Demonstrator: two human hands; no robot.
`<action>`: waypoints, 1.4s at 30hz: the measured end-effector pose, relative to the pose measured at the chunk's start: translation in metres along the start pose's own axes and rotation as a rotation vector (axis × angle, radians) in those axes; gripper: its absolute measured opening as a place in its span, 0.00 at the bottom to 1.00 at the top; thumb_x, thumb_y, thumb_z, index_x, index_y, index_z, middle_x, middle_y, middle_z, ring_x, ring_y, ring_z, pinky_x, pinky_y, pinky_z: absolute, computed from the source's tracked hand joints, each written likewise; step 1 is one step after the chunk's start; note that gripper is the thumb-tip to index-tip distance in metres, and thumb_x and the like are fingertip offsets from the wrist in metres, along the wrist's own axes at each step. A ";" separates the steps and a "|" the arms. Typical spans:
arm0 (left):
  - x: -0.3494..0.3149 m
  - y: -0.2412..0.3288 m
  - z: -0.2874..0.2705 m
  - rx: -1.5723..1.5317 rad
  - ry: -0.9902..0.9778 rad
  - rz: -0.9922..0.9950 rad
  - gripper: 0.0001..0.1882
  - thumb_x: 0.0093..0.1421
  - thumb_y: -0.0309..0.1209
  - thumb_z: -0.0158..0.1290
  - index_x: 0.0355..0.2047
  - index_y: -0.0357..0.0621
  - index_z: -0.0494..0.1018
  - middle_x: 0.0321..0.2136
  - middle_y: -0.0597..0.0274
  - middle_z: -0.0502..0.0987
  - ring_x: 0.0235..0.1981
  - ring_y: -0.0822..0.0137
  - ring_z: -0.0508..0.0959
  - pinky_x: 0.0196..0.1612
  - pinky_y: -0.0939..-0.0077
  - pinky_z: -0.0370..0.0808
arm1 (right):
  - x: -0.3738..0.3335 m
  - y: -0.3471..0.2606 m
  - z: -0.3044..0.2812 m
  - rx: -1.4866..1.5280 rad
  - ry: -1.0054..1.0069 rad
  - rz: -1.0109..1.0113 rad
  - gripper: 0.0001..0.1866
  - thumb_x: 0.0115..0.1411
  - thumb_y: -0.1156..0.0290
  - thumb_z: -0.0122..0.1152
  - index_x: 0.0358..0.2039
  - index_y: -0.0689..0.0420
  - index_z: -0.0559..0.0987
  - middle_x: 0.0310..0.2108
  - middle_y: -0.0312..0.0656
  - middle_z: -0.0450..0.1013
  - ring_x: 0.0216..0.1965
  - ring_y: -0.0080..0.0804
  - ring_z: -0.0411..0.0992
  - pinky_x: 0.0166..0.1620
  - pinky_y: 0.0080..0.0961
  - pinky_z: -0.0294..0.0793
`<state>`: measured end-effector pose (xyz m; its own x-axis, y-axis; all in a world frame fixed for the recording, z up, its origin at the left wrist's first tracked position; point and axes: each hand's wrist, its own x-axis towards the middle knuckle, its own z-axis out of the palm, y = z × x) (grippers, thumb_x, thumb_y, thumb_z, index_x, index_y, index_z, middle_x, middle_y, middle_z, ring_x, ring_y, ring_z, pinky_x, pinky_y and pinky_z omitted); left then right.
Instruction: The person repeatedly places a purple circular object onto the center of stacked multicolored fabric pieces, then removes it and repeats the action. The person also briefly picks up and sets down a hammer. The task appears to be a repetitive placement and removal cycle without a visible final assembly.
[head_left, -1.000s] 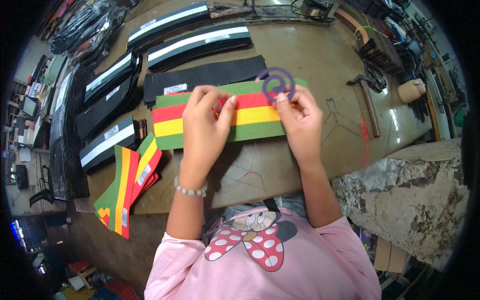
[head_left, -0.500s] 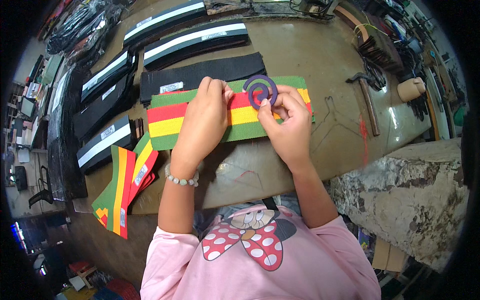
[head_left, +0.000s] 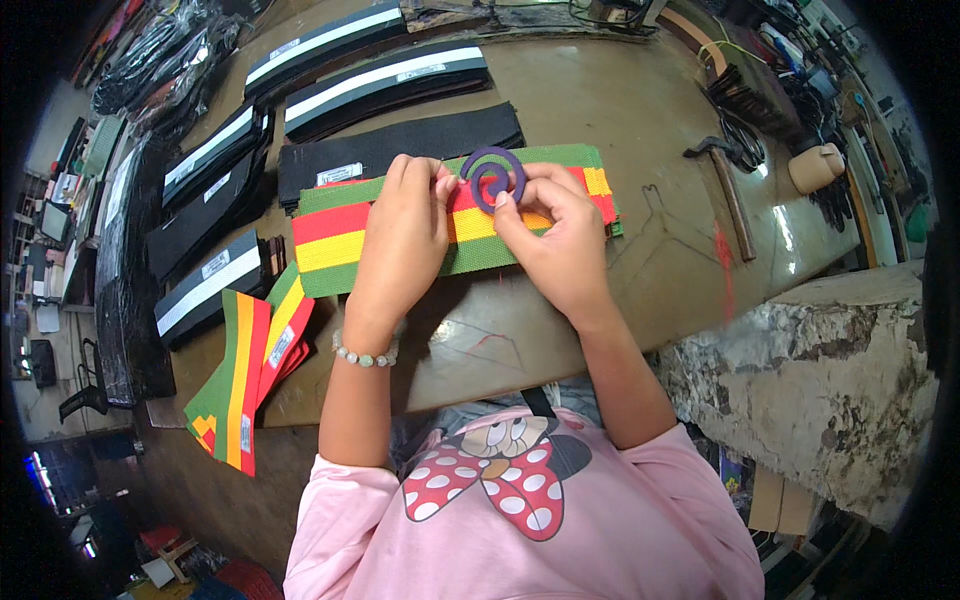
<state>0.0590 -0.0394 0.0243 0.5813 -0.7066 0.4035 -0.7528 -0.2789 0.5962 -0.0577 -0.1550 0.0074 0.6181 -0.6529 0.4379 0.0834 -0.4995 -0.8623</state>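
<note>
A dark purple spiral coil (head_left: pixel 515 165), shaped like a mosquito coil, is pinched between the thumb and fingers of my right hand (head_left: pixel 562 240). My left hand (head_left: pixel 405 235) is closed in a pinch close to the coil's outer end; what its fingertips hold, if anything, is too small to make out. Both hands are over a stack of woven straps (head_left: pixel 330 250) striped green, red and yellow. Parts of the straps are hidden under my hands and wrists.
Black straps with white stripes (head_left: pixel 390 90) lie in stacks at the back and left. Striped straps with labels (head_left: pixel 240 370) hang over the table's near left edge. On the right are a hammer (head_left: pixel 735 205), a tan roll (head_left: pixel 815 168) and a worn block (head_left: pixel 800 390).
My right hand has moved left with the coil, bringing it up to my left fingertips. The left hand has shifted only slightly, and the top striped strap's right end has moved left.
</note>
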 end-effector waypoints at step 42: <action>-0.010 -0.033 -0.047 0.062 -0.011 -0.034 0.09 0.60 0.30 0.58 0.36 0.36 0.77 0.34 0.53 0.75 0.40 0.53 0.73 0.45 0.62 0.70 | 0.016 -0.030 0.035 0.173 -0.151 0.184 0.09 0.64 0.76 0.60 0.27 0.67 0.75 0.38 0.38 0.74 0.30 0.15 0.73 0.33 0.13 0.73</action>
<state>0.0923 0.0068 0.0333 0.6042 -0.7026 0.3760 -0.7504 -0.3428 0.5652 -0.0229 -0.1309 0.0317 0.7435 -0.6246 0.2387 0.0836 -0.2674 -0.9600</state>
